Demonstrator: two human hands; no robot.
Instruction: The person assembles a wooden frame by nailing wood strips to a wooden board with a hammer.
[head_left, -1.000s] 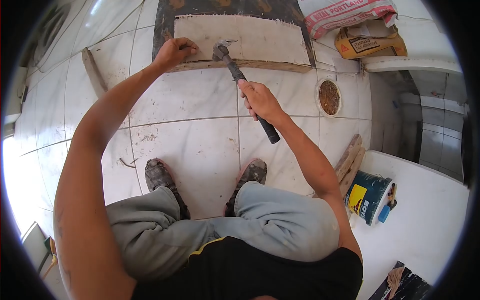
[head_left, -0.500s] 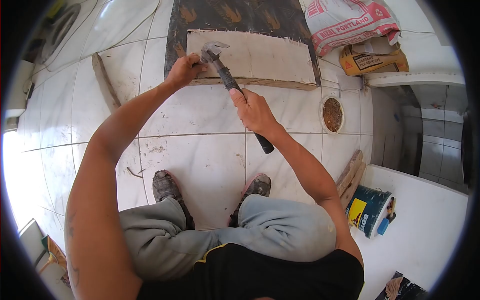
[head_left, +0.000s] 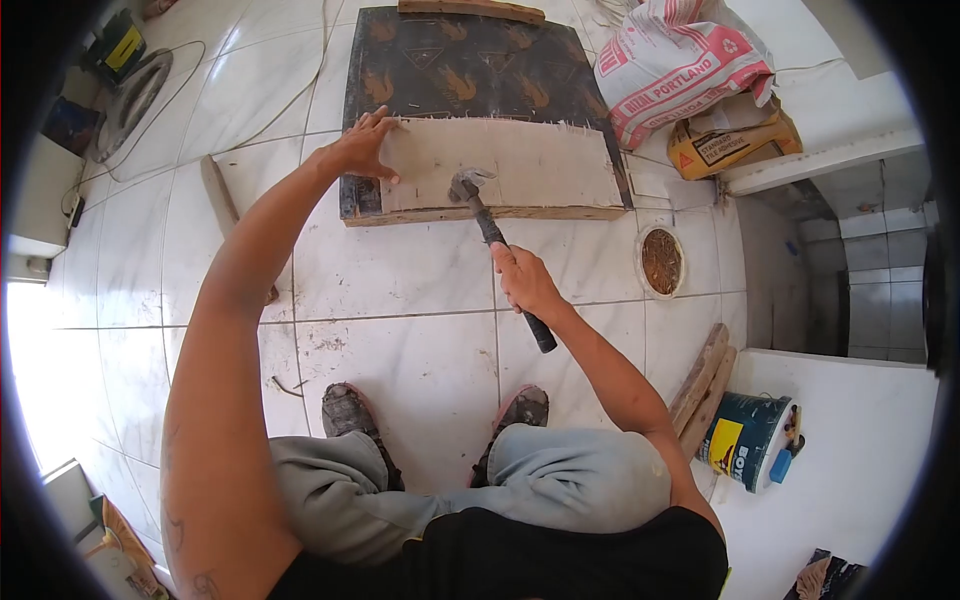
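Note:
My right hand (head_left: 526, 280) is wrapped round the dark handle of a claw hammer (head_left: 487, 224). The hammer's head is over the near edge of a pale plywood strip (head_left: 540, 165) with ragged, splintered far edges. At the strip's left end rests my left hand (head_left: 362, 147), fingers spread, thumb on the pale wood. Underneath lies a black printed plywood panel (head_left: 440, 75), with a wooden edge showing along its near side. Across the panel's far end is a wooden batten (head_left: 470, 11).
A Portland cement bag (head_left: 680, 75) and a tile adhesive bag (head_left: 740, 135) lie at right, near a round tub of brown bits (head_left: 661, 262). Boards (head_left: 700, 385) lean beside a paint bucket (head_left: 745, 440). A wood stick (head_left: 220, 195) and a bent nail-like piece (head_left: 287, 387) lie at left.
My left hand has gone from a pinch at the strip's near-left edge to lying spread at its left end. The hammer has moved right, away from that hand. The view has tilted up.

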